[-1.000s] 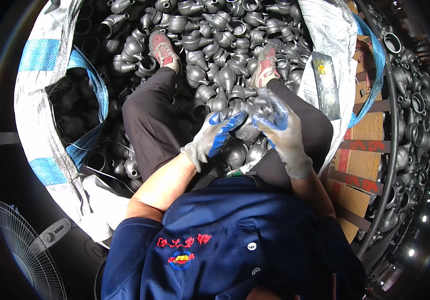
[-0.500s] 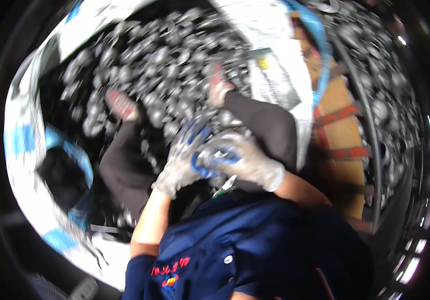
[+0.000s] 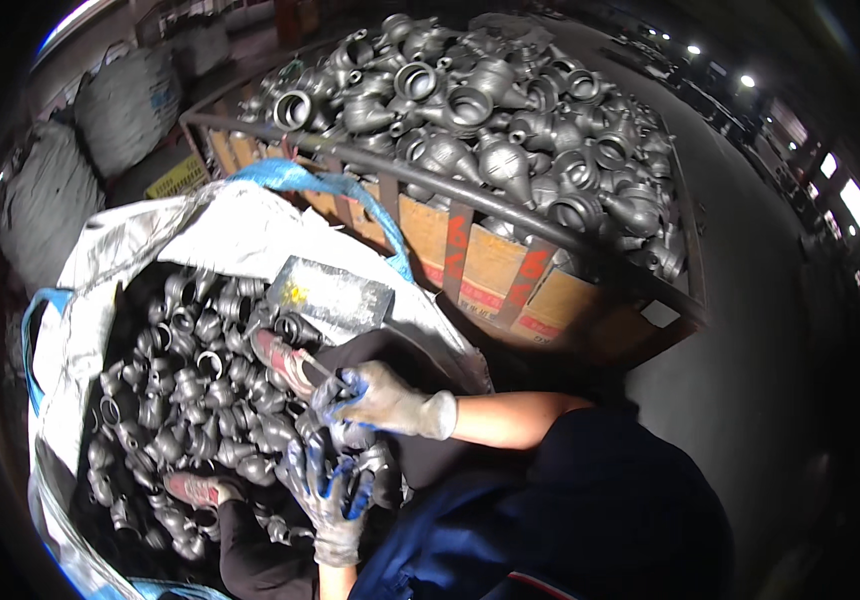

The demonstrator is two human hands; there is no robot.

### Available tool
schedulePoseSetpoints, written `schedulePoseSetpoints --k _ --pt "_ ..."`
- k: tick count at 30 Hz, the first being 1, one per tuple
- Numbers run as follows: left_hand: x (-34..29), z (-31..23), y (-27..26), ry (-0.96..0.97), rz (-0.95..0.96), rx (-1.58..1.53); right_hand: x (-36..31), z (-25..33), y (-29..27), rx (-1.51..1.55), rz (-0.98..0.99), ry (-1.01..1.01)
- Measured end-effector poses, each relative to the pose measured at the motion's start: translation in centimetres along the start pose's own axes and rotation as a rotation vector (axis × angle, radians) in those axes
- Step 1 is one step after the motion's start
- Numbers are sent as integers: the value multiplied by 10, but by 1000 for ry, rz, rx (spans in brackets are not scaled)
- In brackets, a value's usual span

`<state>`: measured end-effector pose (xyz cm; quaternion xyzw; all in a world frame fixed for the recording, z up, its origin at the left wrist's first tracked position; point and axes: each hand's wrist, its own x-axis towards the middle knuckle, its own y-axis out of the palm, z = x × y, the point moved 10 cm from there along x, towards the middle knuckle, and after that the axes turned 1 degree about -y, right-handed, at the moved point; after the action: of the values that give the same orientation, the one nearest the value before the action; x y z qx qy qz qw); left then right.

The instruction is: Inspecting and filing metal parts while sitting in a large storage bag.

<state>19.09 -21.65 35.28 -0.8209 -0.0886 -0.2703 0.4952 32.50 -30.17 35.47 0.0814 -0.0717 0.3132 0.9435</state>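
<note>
Castings point(image 3: 190, 384) look heavy, stiff; I'd grip mid-body. Left hand point(image 3: 330, 500) spread; right hand point(image 3: 375, 398) curled, hold unclear.

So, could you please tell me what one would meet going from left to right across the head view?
Nearer grey sack → left shoe → right shoe → gloved right hand → right forearm → dark blue sleeve → bright light patch.
</note>
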Motion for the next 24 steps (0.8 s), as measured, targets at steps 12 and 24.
schedulePoseSetpoints --k 12,24 --pt "-56 95 16 -603 -207 -687 -48 294 -242 -339 -547 -494" --pt "-36 136 -12 -905 -275 -1044 -19 247 -245 -507 -305 -259"
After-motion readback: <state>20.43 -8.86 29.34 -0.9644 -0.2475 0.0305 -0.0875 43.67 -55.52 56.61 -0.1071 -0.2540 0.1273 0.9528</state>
